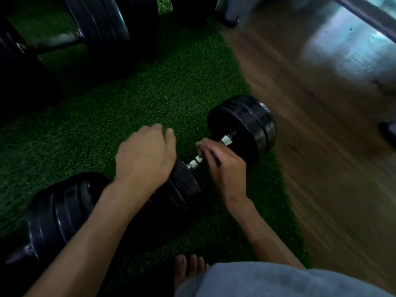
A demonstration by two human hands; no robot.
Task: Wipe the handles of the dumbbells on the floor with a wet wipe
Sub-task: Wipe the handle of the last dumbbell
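Observation:
A black dumbbell (244,123) lies on green artificial turf, its chrome handle (226,139) running from the far weight down to the near weight (182,185). My right hand (225,168) is closed around the middle of that handle; a wet wipe is not clearly visible under the fingers. My left hand (145,155) rests on top of the near weight, fingers loosely curled, holding nothing I can make out. A second black dumbbell (62,211) lies at the lower left, partly under my left forearm.
Larger black dumbbells (102,35) stand on the turf (128,99) at the top left. A wooden floor (321,146) borders the turf on the right. My bare foot (188,269) and grey-clad knee (267,281) are at the bottom.

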